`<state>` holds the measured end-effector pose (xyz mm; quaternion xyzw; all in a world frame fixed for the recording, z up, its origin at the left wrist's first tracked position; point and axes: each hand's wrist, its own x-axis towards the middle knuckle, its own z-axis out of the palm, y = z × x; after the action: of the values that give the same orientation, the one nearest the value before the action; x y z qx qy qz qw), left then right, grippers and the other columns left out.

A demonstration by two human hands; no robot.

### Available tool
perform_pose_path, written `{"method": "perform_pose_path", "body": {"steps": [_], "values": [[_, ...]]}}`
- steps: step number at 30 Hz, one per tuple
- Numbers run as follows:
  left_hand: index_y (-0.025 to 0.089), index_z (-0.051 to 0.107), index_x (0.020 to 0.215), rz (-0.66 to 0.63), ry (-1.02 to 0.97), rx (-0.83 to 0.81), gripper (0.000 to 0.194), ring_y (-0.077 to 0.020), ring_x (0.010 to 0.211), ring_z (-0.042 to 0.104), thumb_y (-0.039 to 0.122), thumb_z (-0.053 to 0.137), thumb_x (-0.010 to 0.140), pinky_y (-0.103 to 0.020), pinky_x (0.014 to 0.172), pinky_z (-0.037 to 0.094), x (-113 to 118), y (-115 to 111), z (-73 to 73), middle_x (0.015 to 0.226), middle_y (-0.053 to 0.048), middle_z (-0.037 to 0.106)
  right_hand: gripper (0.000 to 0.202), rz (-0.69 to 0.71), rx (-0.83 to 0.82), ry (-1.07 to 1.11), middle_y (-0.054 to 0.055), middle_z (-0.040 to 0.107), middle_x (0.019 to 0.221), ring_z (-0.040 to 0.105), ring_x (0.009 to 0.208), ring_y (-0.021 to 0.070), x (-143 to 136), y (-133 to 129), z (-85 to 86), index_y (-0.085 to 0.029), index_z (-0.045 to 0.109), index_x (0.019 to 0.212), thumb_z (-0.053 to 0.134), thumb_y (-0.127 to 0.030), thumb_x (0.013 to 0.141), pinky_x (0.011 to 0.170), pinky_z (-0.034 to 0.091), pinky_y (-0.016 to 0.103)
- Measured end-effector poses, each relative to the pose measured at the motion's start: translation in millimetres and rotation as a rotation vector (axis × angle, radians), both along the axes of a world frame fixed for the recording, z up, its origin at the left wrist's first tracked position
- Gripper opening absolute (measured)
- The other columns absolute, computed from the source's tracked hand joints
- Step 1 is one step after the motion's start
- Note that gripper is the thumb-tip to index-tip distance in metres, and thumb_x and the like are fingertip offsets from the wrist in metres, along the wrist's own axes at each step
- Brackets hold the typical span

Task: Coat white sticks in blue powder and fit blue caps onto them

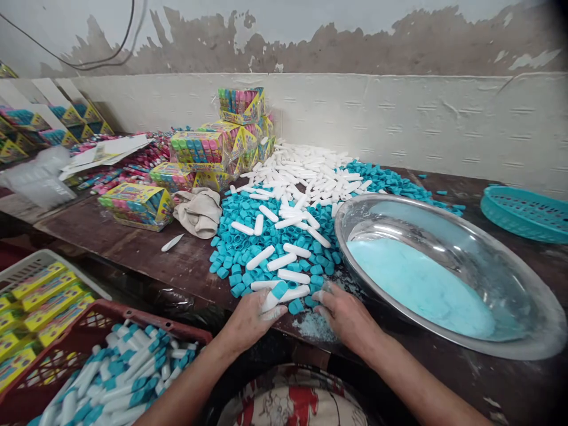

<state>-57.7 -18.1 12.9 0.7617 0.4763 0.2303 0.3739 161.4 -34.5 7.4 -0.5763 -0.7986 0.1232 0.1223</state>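
My left hand (255, 316) is closed round a white plastic tube with a blue cap (278, 290) on its upper end. To its right, my right hand (344, 313) has its fingers bent, with the fingertips on a small blue cap (311, 301) at the front of the pile. Just beyond both hands spreads a heap of loose blue caps (235, 236), with several white tubes (281, 262) lying across it. Pale blue powder (314, 326) is spilled on the tabletop below my right fingers.
A large metal basin (523, 296) with light blue powder (412, 284) stands at right, near a turquoise basket (523, 207). More white tubes (306, 171) lie behind. Boxed packs (197, 148) and a cloth (197, 213) sit left; a red crate (146, 316) of capped tubes is lower left.
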Motion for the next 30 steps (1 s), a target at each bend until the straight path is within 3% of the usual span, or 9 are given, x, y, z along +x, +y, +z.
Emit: {"method": "perform_pose_path", "body": {"steps": [3,7,14,18,21,25,28,30], "values": [[0.017,0.06,0.088,0.012,-0.051,-0.03,0.021,-0.0168,0.074,0.053,0.034,0.051,0.079,-0.023,0.068,0.039,8,-5,-2.1,0.081,-0.001,0.062,0.017,0.043,0.094,-0.248,0.011,0.056,0.089,0.056,0.073,0.0214,-11,1,-5.1,-0.017,0.061,0.081,0.047,-0.009,0.076,0.064,0.043,0.031],[0.016,0.06,0.081,0.027,-0.049,-0.061,0.021,-0.0158,0.069,0.051,0.035,0.05,0.079,-0.022,0.063,0.038,11,-6,-1.1,0.073,0.0,0.059,0.022,0.061,0.147,-0.267,0.011,0.055,0.083,0.055,0.073,0.0209,-14,4,-9.5,-0.015,0.059,0.078,0.041,-0.005,0.077,0.066,0.044,0.03],[0.016,0.059,0.078,-0.04,-0.042,-0.056,0.018,-0.0138,0.064,0.047,0.033,0.052,0.078,-0.021,0.058,0.034,16,-9,-4.2,0.069,0.001,0.056,0.014,-0.022,0.106,0.371,0.005,0.059,0.08,0.056,0.076,0.0169,1,-5,-2.8,-0.017,0.056,0.085,0.046,-0.016,0.076,0.07,0.046,0.029],[0.016,0.06,0.079,-0.094,-0.07,-0.068,0.016,-0.0141,0.067,0.048,0.03,0.052,0.078,-0.02,0.059,0.035,19,-11,-6.3,0.073,0.001,0.057,0.011,-0.042,0.094,0.488,0.003,0.06,0.08,0.056,0.076,0.0161,3,-10,2.5,-0.019,0.056,0.083,0.047,-0.018,0.076,0.071,0.046,0.028],[0.016,0.059,0.082,-0.059,-0.066,-0.064,0.018,-0.0145,0.068,0.05,0.032,0.052,0.079,-0.021,0.061,0.036,16,-10,-8.2,0.074,0.001,0.058,0.016,-0.055,0.125,0.363,0.006,0.058,0.086,0.056,0.08,0.0173,2,-9,-2.9,-0.018,0.059,0.087,0.046,-0.016,0.078,0.072,0.046,0.029],[0.015,0.059,0.089,0.016,-0.046,-0.041,0.023,-0.0157,0.071,0.052,0.034,0.049,0.08,-0.022,0.066,0.037,9,-9,-10.7,0.078,-0.001,0.06,0.02,0.004,0.199,0.003,0.011,0.055,0.09,0.054,0.08,0.0212,-6,-6,-10.0,-0.016,0.062,0.09,0.046,-0.012,0.08,0.069,0.045,0.031],[0.015,0.059,0.088,0.023,-0.046,-0.042,0.02,-0.0154,0.072,0.053,0.03,0.048,0.081,-0.022,0.066,0.037,7,-10,-12.1,0.079,0.0,0.06,0.015,0.092,0.216,-0.135,0.009,0.056,0.086,0.053,0.08,0.0214,-21,-7,-8.1,-0.018,0.063,0.086,0.049,-0.015,0.081,0.071,0.043,0.032],[0.015,0.059,0.084,0.039,-0.042,-0.05,0.017,-0.0148,0.07,0.052,0.027,0.048,0.08,-0.021,0.064,0.037,7,-11,-13.1,0.076,0.0,0.059,0.013,0.073,0.19,-0.201,0.01,0.057,0.086,0.053,0.081,0.0222,-33,-8,-5.6,-0.017,0.062,0.081,0.049,-0.018,0.082,0.073,0.042,0.034]]}}
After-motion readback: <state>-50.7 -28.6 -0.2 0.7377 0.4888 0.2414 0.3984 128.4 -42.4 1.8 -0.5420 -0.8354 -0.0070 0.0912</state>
